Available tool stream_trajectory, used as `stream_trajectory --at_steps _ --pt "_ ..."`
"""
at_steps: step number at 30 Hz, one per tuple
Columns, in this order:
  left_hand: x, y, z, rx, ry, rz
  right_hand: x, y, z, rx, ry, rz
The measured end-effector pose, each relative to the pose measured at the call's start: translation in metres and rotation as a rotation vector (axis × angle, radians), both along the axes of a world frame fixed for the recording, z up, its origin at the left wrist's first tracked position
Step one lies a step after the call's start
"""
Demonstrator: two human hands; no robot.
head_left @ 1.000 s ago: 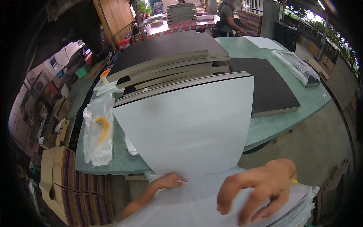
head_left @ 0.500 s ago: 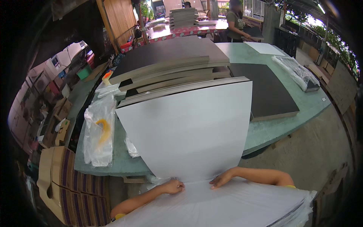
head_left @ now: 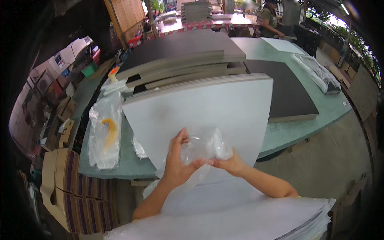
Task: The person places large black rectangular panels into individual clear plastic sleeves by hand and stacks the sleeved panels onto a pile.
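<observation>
A crumpled clear plastic bag (head_left: 204, 146) is bunched up between my hands, in front of a leaning stack of white panels (head_left: 200, 108). My left hand (head_left: 176, 162) grips the left side of the plastic, fingers pointing up and thumb reaching inward. On the other side, my right hand (head_left: 230, 163) is closed on the plastic, its fingers partly hidden behind it. The two thumbs nearly touch. Below my hands, close to me, lies a white sheet stack in plastic (head_left: 240, 216), with loose film edges at its right corner.
A green table (head_left: 288, 138) holds a pile of dark panels (head_left: 180, 44), another dark panel stack (head_left: 280, 88) and plastic packets (head_left: 106, 132). Folded cardboard (head_left: 76, 192) stands at lower left. A co-worker (head_left: 271, 22) holds a dark panel at the back right.
Both my hands have risen from the near end of the white panel, drawing the clear plastic up into a bunch. The view has shifted slightly.
</observation>
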State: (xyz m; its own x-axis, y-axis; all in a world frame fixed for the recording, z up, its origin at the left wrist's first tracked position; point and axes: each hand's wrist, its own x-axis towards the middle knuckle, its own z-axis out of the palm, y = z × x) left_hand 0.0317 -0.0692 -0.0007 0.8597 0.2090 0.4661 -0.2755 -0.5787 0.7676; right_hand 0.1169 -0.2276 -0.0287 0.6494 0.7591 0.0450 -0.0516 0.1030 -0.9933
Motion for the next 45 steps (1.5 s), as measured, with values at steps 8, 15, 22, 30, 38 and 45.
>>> stream_trajectory --at_steps 8,15,22,30,38,45 --pt "-0.008 0.033 -0.001 -0.455 -0.153 0.118 0.021 -0.029 0.009 -0.281 -0.349 0.437" --pt "-0.015 0.024 -0.002 -0.304 0.114 -0.061 0.039 -0.031 0.019 0.234 0.090 0.164" --pt "-0.014 0.028 -0.016 -0.133 0.081 -0.120 0.023 -0.026 0.006 -0.070 0.259 0.514" --pt "-0.031 0.027 0.029 0.200 -0.017 0.140 0.022 -0.019 -0.010 0.008 0.409 0.448" --pt "-0.024 -0.029 0.004 -0.095 0.457 -0.199 -0.016 0.008 -0.023 0.012 0.552 0.343" --pt "-0.023 -0.021 -0.006 -0.190 0.403 -0.231 -0.002 -0.003 -0.012 -0.182 0.275 0.269"
